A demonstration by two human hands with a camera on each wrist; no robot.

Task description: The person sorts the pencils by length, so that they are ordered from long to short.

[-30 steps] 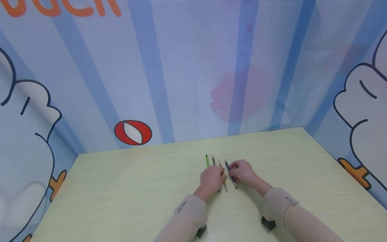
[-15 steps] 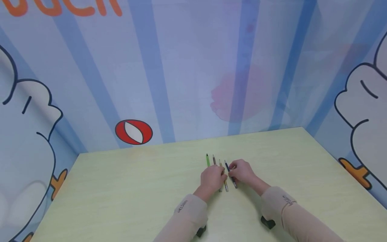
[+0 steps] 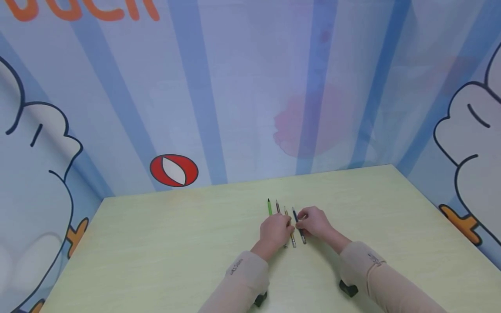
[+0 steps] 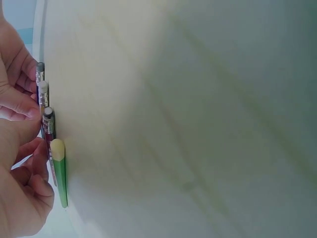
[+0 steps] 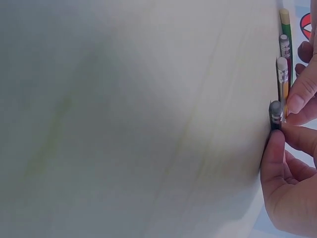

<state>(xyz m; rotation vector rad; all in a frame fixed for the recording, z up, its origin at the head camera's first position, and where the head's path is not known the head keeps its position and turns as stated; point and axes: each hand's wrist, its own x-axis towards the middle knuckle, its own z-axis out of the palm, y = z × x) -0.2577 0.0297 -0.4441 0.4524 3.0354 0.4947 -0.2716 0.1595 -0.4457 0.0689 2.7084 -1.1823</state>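
Several pencils lie roughly side by side on the table. My right hand (image 3: 314,221) pinches the dark blue pencil (image 5: 276,115), its grey eraser end showing, at the right end of the row. My left hand (image 3: 275,229) holds the yellow pencil (image 3: 292,239) between thumb and finger, close beside the blue one. Under the left hand pass a dark red pencil (image 3: 278,207) and a green pencil (image 4: 60,173) with a pale rounded end. In the head view, that hand hides their middles.
The pale yellow-green table (image 3: 176,243) reaches back to a striped blue wall panel (image 3: 250,95) with a printed red and white ball (image 3: 156,170). Side panels with cartoon drawings border the table. Dark devices sit under both sleeve cuffs.
The dark blue pencil has turned slightly, its eraser end shifting left, and now lies more in line with the yellow pencil. My left hand has stayed about where it was.
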